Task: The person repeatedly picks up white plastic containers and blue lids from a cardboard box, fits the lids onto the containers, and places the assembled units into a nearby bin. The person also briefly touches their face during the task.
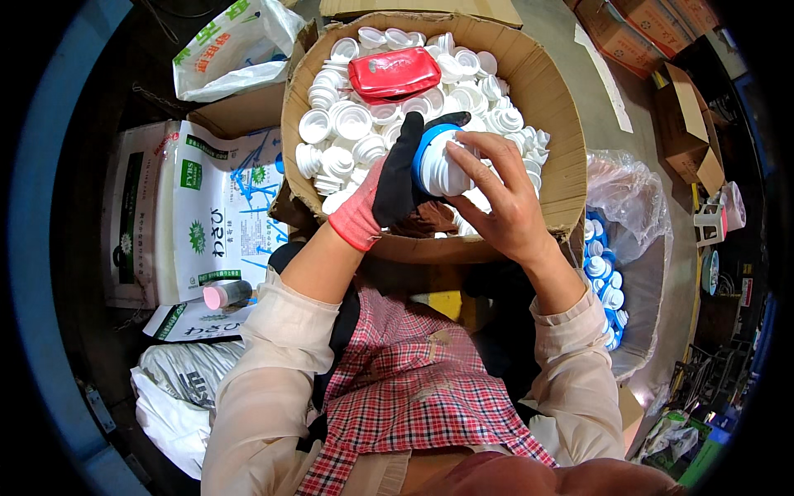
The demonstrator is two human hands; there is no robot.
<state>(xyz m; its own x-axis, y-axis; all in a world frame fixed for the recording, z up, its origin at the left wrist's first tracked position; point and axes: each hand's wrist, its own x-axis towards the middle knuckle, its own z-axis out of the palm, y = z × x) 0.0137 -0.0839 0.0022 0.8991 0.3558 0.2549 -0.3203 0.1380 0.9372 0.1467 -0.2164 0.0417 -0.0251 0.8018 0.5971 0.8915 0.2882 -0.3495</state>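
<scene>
My left hand point(387, 186), in a black and pink glove, grips a round white plastic cap with ridged sides point(442, 172) and a blue rim. The blue side rests against the glove. My bare right hand point(514, 202) has its fingers curled over the white side, touching it. Both hands are over the near part of a large cardboard box point(571, 124) heaped with loose white plastic caps point(351, 121). A red zip pouch point(395, 73) lies on the heap beyond my hands. Something dark brown point(426, 221) shows just below the held cap, partly hidden.
At right stands a plastic-lined container point(649, 289) with blue-and-white caps point(610, 285). On the left, a printed white sheet point(223, 198) carries thin blue plastic pieces point(263, 192) and a pink-capped bottle point(227, 294). A white plastic bag point(240, 50) sits at far left; cartons point(633, 33) at far right.
</scene>
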